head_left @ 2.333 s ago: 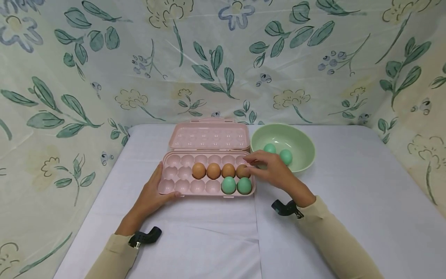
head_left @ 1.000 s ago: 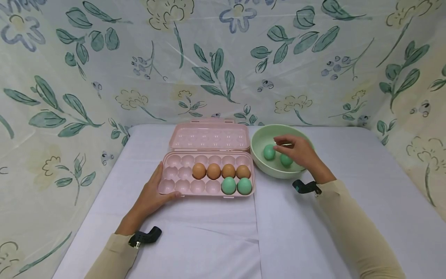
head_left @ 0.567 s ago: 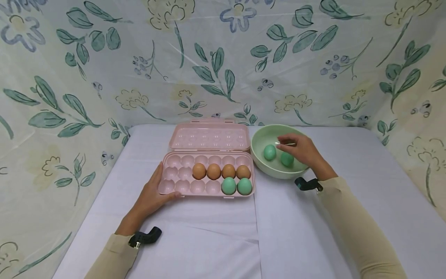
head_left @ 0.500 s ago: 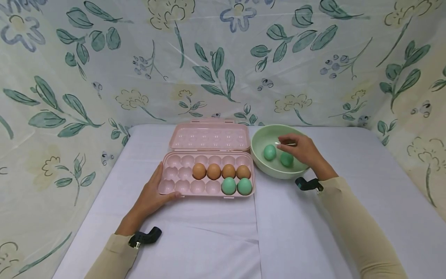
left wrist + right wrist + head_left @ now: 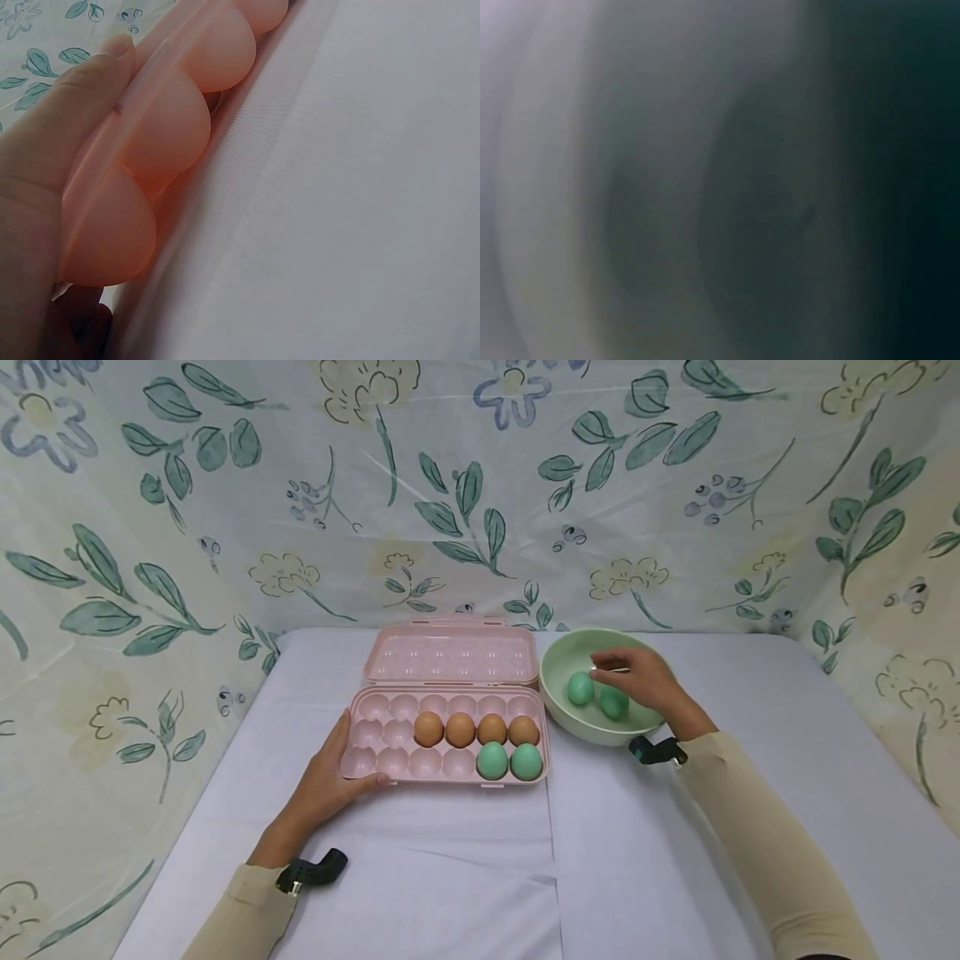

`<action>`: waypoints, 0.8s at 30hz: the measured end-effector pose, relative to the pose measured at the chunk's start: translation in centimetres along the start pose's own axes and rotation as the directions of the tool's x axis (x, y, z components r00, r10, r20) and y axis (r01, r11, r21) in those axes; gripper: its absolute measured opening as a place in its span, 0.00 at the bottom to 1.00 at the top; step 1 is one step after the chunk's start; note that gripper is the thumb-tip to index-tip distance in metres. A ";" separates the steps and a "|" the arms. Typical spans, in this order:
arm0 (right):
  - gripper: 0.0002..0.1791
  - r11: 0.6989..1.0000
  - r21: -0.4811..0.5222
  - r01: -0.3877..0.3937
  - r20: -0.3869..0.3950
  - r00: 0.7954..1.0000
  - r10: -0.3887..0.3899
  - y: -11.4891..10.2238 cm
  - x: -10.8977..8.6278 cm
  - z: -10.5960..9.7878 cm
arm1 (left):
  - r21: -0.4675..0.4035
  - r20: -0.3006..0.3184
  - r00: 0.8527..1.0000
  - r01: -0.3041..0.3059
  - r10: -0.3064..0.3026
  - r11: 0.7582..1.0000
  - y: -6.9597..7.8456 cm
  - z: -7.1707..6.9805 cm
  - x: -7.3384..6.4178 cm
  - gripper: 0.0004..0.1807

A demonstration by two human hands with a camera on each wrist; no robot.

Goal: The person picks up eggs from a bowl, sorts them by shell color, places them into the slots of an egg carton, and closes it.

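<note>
A pink egg carton [image 5: 408, 781] lies with its lid [image 5: 452, 652] folded back. My left hand [image 5: 322, 785] grips its left end; in the left wrist view the thumb [image 5: 82, 94] lies along the rim and fingers show beneath the cups. Several brown eggs [image 5: 460, 729] fill part of the middle row, and two green eggs [image 5: 492, 760] sit at the right of the front row. My right hand [image 5: 641, 681] hovers over the green bowl [image 5: 592, 732], thumb and fingers apart, close to a green egg [image 5: 580, 688]. Another green egg [image 5: 613, 702] lies beneath the hand. The right wrist view is blurred.
A white cloth [image 5: 450, 877] with creases covers the table. The bowl stands against the carton's right side. Behind and at both sides hangs a floral fabric [image 5: 480, 485].
My right hand has left the rightmost brown egg in the carton and moved right to the bowl, where it shifts slightly. The left hand has stayed on the carton.
</note>
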State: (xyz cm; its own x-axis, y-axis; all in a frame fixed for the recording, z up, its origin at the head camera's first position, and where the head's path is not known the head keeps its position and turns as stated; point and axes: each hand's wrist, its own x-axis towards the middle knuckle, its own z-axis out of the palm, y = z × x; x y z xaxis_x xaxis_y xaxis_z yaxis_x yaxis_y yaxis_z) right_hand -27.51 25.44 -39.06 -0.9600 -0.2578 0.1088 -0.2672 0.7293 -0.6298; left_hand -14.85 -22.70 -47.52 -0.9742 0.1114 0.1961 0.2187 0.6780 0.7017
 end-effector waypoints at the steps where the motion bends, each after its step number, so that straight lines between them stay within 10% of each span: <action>1: 0.26 1.000 -0.011 0.009 0.001 1.000 -0.009 0.0 0.1 0.1 | 0.001 0.000 1.000 0.000 0.000 1.000 0.0 0.0 0.0 0.70; 24: 0.22 0.997 0.030 0.071 0.152 0.986 -0.075 -0.4 1.0 1.5 | -0.014 -0.004 1.000 -0.002 0.002 1.000 0.3 0.2 0.2 0.70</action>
State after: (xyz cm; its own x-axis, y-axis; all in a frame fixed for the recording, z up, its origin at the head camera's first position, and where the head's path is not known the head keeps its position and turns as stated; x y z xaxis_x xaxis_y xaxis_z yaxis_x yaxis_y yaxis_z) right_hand -28.20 23.93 -39.83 -0.9136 -0.4049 0.0372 -0.3321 0.6900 -0.6431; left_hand -14.97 -22.35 -47.37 -0.9735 0.1100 0.2005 0.2218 0.6678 0.7105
